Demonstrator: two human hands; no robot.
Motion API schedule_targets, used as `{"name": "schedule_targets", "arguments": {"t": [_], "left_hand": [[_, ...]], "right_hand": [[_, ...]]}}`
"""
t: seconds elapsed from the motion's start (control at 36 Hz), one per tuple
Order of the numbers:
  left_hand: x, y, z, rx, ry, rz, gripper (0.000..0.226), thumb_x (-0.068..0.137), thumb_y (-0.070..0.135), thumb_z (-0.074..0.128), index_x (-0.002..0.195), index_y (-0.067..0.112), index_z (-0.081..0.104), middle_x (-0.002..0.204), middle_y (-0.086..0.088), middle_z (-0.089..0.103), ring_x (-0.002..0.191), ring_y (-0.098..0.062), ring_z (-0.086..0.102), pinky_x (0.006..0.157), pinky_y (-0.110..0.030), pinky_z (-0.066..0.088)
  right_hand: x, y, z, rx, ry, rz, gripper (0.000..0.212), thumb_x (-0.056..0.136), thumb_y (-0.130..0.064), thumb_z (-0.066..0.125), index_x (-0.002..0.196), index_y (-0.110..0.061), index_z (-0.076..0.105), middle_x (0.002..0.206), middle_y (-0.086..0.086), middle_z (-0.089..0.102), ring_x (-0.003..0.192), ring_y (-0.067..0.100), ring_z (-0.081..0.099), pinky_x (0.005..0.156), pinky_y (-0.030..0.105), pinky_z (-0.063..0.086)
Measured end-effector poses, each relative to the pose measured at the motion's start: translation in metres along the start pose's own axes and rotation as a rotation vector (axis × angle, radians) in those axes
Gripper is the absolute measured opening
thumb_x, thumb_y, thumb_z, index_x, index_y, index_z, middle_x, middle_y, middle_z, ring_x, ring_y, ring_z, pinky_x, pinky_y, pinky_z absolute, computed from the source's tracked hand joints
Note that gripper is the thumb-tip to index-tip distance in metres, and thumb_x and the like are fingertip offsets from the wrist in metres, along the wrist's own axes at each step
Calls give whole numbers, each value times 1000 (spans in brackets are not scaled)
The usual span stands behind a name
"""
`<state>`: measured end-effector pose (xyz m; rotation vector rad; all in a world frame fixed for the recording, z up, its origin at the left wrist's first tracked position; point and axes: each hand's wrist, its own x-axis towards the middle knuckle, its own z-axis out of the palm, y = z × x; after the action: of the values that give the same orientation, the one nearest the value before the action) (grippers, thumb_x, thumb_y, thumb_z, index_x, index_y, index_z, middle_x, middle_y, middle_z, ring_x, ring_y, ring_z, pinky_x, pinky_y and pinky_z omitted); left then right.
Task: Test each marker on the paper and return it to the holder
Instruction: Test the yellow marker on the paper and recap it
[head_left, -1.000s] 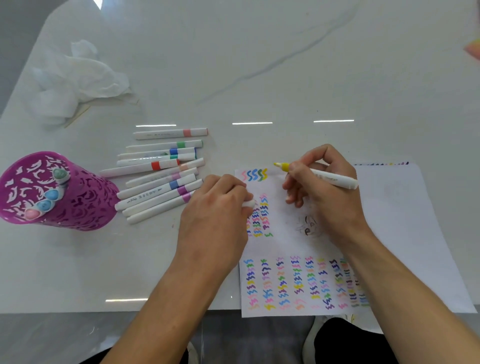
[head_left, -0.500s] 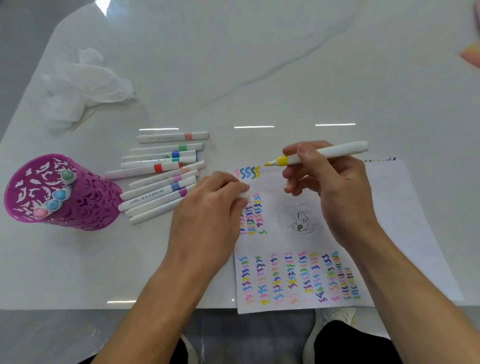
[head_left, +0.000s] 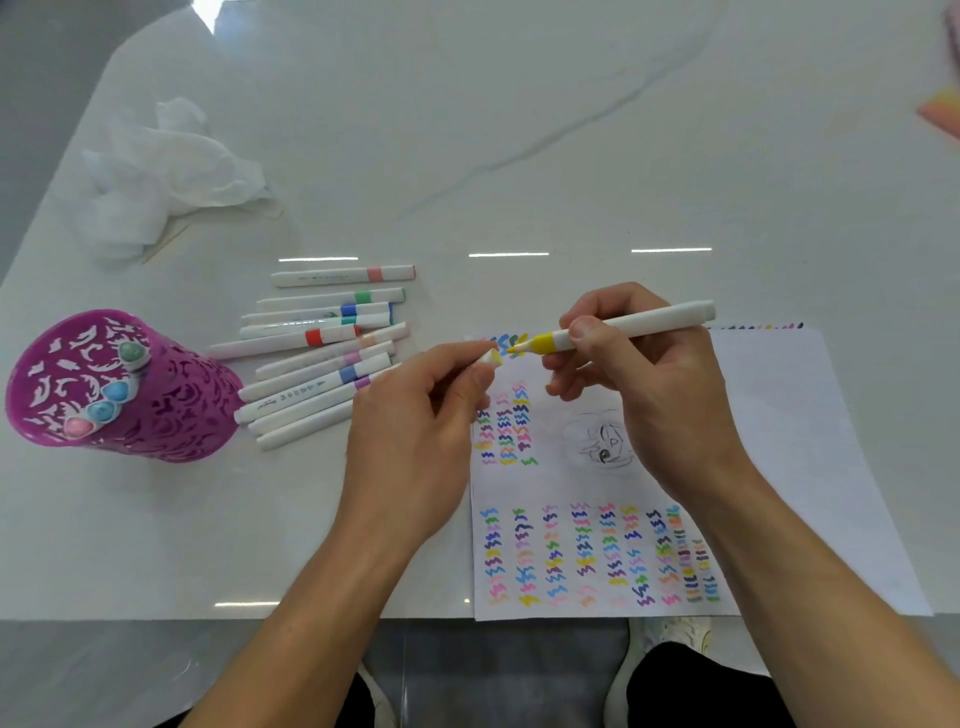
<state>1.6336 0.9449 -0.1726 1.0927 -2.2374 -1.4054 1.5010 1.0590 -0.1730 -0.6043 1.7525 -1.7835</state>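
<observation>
- Our right hand (head_left: 660, 395) pinches the marker (head_left: 634, 322) between thumb and forefinger, just behind its yellow band, with the other fingers curled underneath
- The barrel lies almost level and its tip points to nine o'clock, lifted off the paper (head_left: 779, 415); we judge it is held that way to meet the cap rather than to write
- Our left hand (head_left: 415, 431) pinches the cap (head_left: 491, 357) at the fingertips, with its open mouth turned to three o'clock, straight at the tip
- Tip and cap sit just apart and are not yet joined, so capping looks like the step in hand
- A short row of squiggles sits under the tip at the paper's top left corner, so this marker's test looks done to us
- The holder (head_left: 156, 415), purple and cut with patterns, stands at nine o'clock of our left hand and well apart from it, and four marker ends show at its rim
- The loose markers (head_left: 322, 364) lie capped, side by side, between the holder and our left hand; we take them as waiting their turn, so most of the job seems ahead
- A crumpled tissue (head_left: 171, 176) sits far off at eleven o'clock, clear of the work
- What comes next calls for a straight push: if the cap goes on askew, the wet tip could smear a fingertip or bend
</observation>
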Motion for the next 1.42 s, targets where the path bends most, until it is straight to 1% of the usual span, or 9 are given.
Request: {"name": "schedule_targets", "arguments": {"t": [0.11, 0.22, 0.36, 0.58, 0.92, 0.97, 1.08, 1.19, 1.42], "left_hand": [[0, 5, 0, -100, -29, -25, 23, 97, 26, 60, 118, 30, 69, 94, 19, 73, 85, 6, 68, 71, -7, 51], [0, 6, -1, -113, -52, 3, 23, 97, 25, 61, 117, 31, 71, 94, 18, 73, 88, 3, 69, 77, -12, 54], [-2, 6, 1, -25, -88, 40, 22, 99, 27, 56, 109, 45, 65, 99, 19, 70, 91, 2, 66, 78, -11, 53], [0, 1, 2, -143, -117, -16, 20, 103, 20, 51, 106, 26, 70, 78, 8, 70, 69, -5, 66, 67, -21, 56], [-1, -1, 1, -97, -45, 21, 19, 100, 19, 56, 101, 31, 71, 69, 10, 66, 61, -1, 59, 59, -13, 48], [-2, -1, 2, -82, -29, 31, 19, 100, 19, 57, 103, 28, 73, 70, 10, 66, 61, -2, 60, 60, -15, 49], [-4, 0, 5, -18, 8, 98, 19, 99, 19, 59, 105, 25, 76, 71, 18, 67, 67, -4, 63, 68, -30, 56], [-5, 1, 5, -23, 26, 113, 19, 98, 17, 61, 106, 24, 77, 76, 18, 70, 70, -4, 65, 70, -35, 58], [-4, 9, -3, -42, -20, 163, 18, 99, 21, 58, 105, 28, 73, 78, 15, 69, 72, -8, 64, 67, -31, 56]], "right_hand": [[0, 0, 1, 4, 0, 0, 9, 91, -17, 61, 89, -10, 66, 74, 11, 74, 63, 25, 69, 61, 32, 55], [-1, 1, 3, -15, -24, 2, 9, 95, -14, 62, 92, -6, 66, 74, 10, 74, 63, 25, 70, 61, 33, 56], [-3, 2, 4, -51, -48, 23, 9, 101, -6, 62, 94, -2, 66, 73, 11, 74, 63, 25, 70, 60, 32, 57], [-1, 4, 3, -42, -57, 31, 11, 99, -9, 67, 91, -1, 68, 65, 6, 68, 54, 23, 63, 56, 32, 53], [-4, 8, 8, 135, -97, 113, 27, 96, -12, 65, 101, 15, 65, 74, 18, 74, 63, 34, 73, 60, 35, 60], [-6, 8, 9, 164, -90, 124, 25, 95, -11, 65, 100, 13, 66, 76, 20, 75, 65, 37, 74, 62, 37, 61], [-9, 6, 9, 209, -74, 160, 34, 88, -21, 68, 101, 10, 67, 77, 21, 75, 67, 39, 75, 64, 37, 62], [-10, 5, 11, 235, -73, 181, 33, 87, -22, 67, 100, 8, 68, 78, 22, 75, 68, 40, 75, 63, 36, 62], [-10, -5, 11, 295, -132, 207, 24, 86, -26, 67, 98, -6, 75, 80, 19, 77, 72, 34, 77, 65, 32, 62]]}}
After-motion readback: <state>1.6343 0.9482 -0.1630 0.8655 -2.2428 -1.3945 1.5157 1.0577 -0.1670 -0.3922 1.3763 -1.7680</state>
